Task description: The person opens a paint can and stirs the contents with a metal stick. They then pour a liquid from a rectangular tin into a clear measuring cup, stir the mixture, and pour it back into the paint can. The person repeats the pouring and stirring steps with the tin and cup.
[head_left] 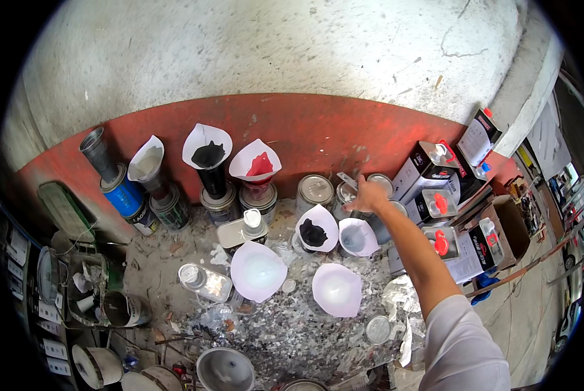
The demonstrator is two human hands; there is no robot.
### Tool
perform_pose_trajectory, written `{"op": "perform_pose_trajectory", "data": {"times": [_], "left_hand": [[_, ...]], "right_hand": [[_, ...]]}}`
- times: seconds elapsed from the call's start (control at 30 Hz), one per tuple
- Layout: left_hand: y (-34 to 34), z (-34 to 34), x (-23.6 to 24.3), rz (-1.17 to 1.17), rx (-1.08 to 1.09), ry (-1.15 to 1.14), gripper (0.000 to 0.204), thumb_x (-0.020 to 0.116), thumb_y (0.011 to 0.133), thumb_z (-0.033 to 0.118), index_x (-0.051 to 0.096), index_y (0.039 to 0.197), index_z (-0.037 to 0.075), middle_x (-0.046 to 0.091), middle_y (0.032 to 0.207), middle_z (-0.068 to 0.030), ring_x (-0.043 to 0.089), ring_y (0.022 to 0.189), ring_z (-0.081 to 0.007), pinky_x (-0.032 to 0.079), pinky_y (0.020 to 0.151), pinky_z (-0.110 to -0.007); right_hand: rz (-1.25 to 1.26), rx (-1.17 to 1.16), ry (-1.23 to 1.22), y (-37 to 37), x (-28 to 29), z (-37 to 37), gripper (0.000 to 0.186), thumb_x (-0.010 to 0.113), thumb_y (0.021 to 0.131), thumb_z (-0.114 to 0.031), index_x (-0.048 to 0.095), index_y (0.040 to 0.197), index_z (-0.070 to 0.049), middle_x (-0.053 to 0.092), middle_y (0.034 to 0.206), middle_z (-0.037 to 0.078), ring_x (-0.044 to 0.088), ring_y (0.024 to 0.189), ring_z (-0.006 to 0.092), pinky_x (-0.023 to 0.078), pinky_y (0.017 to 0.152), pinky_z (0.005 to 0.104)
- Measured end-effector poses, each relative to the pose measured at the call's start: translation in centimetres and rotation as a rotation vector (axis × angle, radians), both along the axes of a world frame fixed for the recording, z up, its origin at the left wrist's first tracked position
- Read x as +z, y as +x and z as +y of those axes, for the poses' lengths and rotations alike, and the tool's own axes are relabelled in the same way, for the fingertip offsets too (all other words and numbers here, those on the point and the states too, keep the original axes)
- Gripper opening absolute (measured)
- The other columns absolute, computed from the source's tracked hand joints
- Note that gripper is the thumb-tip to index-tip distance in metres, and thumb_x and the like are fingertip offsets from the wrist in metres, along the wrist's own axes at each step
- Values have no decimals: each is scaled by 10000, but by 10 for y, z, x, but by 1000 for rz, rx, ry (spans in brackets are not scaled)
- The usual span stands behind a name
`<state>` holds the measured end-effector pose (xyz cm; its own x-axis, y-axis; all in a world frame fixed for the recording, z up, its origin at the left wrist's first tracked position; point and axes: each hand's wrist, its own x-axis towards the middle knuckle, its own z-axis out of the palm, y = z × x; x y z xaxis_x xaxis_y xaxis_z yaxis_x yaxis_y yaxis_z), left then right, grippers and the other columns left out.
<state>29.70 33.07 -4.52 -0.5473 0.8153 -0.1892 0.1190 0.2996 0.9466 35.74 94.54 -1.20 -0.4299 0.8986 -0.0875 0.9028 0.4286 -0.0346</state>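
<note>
My right hand (372, 196) reaches over the paint cans along the red-painted foot of the wall. A flat, light-grey tool (347, 180), narrow like a scraper or stirring stick, juts out leftward between its thumb and fingers, which appear closed on it. Around that hand stand a round lidded can (315, 189) to the left and another can (381, 185) partly behind it. Nearer to me are a white paper cone with black residue (313, 232) and a paper cone with grey residue (355, 237). My left hand is out of view.
Cups with stained paper cones (207, 144) stand on cans at the back left. Rectangular tins with red caps (438, 203) crowd the right. Two pale paper cones (337, 290), a capped bottle (204, 282) and crumpled paper (399, 296) occupy the paint-spattered bench (292, 326). A metal bowl (225, 369) sits in front.
</note>
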Motion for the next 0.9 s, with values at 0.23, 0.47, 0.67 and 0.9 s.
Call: {"op": "perform_pose_trajectory", "data": {"times": [0.23,0.47,0.67,0.9], "left_hand": [[7,14,10,-75,0,75,1092,938,572,125,296,1444,-14,521,1340,-219,534,1242,-329,454,1031,-448],[9,6,-1,83,-88,96,1127,964,577,234,292,1451,6,479,1360,-227,519,1245,-357,468,1007,-480],[14,13,-9,50,-115,89,1154,971,566,281,288,1454,5,456,1378,-229,502,1260,-364,457,1018,-492],[12,36,-26,62,-185,-14,1142,964,535,342,343,1438,19,462,1372,-227,472,1289,-367,427,1043,-472]], "right_hand": [[65,-8,-27,8,0,-3,1048,853,565,-624,484,1284,42,674,1085,272,657,1026,421,519,903,475],[346,-150,138,28,55,-2,614,822,679,-497,678,997,8,710,962,231,692,942,379,534,834,468],[575,-110,219,72,111,-7,466,762,775,-433,697,889,14,710,851,212,703,839,365,541,786,448],[729,16,23,128,126,-82,360,731,843,-354,682,870,1,708,765,119,688,719,221,531,693,358]]}}
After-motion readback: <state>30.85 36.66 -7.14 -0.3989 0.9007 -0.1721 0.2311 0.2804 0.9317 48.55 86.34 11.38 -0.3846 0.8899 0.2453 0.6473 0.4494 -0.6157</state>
